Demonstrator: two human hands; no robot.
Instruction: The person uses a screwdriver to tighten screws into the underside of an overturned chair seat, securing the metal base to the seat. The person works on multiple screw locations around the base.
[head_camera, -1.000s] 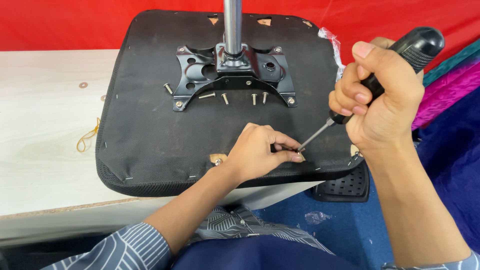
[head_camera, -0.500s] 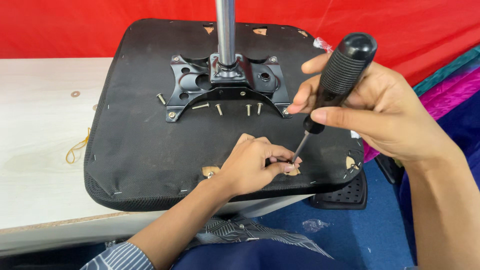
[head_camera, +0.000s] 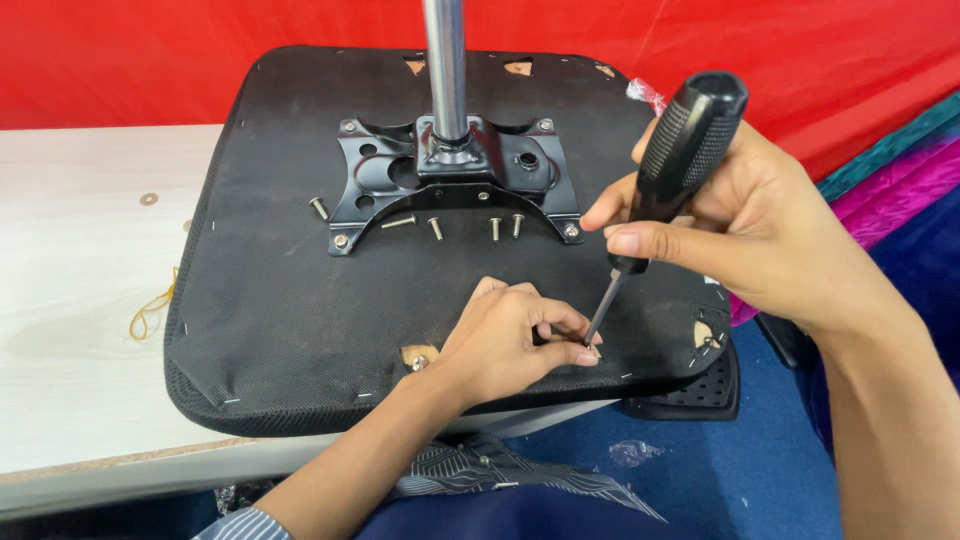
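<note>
An upturned black chair seat (head_camera: 290, 320) lies on a pale wooden table (head_camera: 70, 290). A black metal plate (head_camera: 385, 175) with a chrome post (head_camera: 446, 60) is fixed at its middle. Several loose screws (head_camera: 436, 228) lie just below the plate. My right hand (head_camera: 740, 230) grips a black-handled screwdriver (head_camera: 680, 150), held nearly upright, its tip down near the seat's front edge. My left hand (head_camera: 500, 340) rests on the seat, fingers pinched around the tip and a small fastener there.
A red cloth (head_camera: 200, 50) hangs behind the table. A rubber band (head_camera: 150, 312) and a small washer (head_camera: 148, 199) lie on the table at left. Pink and blue fabric (head_camera: 900, 180) is at right; a black plastic part (head_camera: 700, 395) sits under the seat's right corner.
My right hand has swung the screwdriver from a low slant to nearly upright and brought its tip to my left fingers. The view has moved closer to the seat.
</note>
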